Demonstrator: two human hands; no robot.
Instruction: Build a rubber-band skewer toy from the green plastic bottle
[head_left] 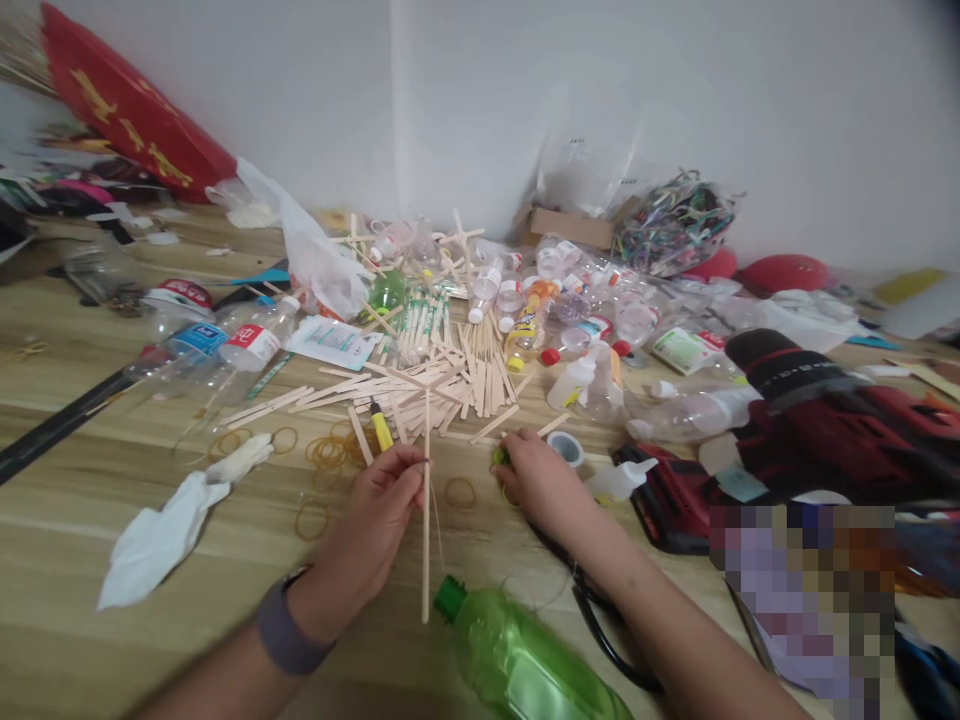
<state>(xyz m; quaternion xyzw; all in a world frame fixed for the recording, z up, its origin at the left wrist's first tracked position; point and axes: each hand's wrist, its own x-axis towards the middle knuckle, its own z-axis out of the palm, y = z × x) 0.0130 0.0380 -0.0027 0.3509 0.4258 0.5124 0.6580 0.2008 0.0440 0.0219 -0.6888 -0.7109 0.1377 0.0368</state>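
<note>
My left hand [379, 515] pinches a long thin wooden stick [426, 520] that stands nearly upright in the picture, its lower end near the green bottle's cap. My right hand [536, 480] rests on the wooden floor, its fingertips on a small green object [499, 457] beside a small roll of tape [565, 447]. A green plastic bottle [525, 660] lies between my forearms. A pile of flat wooden craft sticks [450, 375] lies just beyond both hands, with a yellow-handled tool [381, 427] at its near edge.
Rubber bands [330, 455] are scattered on the floor to the left, near a white crumpled cloth [169, 530]. Clear plastic bottles [225, 345] and small glue bottles [574, 380] lie around. A red and black power tool [810, 430] sits at right. A red lantern [127, 110] lies far left.
</note>
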